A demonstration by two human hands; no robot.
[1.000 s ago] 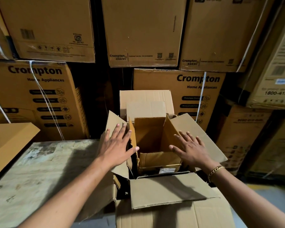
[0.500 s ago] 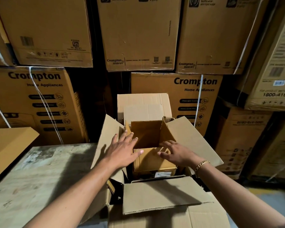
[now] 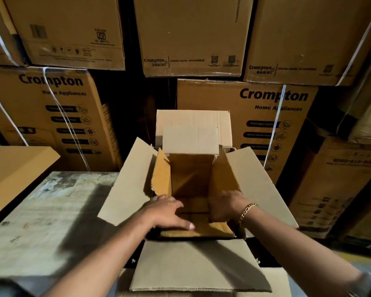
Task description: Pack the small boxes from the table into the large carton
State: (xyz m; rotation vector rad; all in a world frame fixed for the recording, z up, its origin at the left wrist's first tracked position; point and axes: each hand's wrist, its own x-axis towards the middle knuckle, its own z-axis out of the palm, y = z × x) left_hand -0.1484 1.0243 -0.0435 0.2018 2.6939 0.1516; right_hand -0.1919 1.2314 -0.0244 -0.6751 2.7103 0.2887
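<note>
The large carton (image 3: 124, 189) stands right of the table with all its pale flaps spread open. Inside it sits a small box (image 3: 191, 174) of orange-brown cardboard, its side flaps upright and its far flap leaning back. My left hand (image 3: 169, 213) lies palm down, fingers apart, on the small box's near flap (image 3: 212, 231), which is folded down low. My right hand (image 3: 225, 206), a gold bracelet on its wrist, reaches into the mouth of the small box at its right side. Its fingers bend downward and are hidden.
A worn wooden table (image 3: 41, 211) fills the left. A tan box corner (image 3: 13, 166) juts in at its far left. Stacked printed appliance cartons (image 3: 266, 116) wall off the back and right. Grey floor (image 3: 341, 266) shows at bottom right.
Both hands moved from the large carton's side flaps onto the small box inside and sank lower. Its near flap, upright before, now lies folded down. The view has moved closer.
</note>
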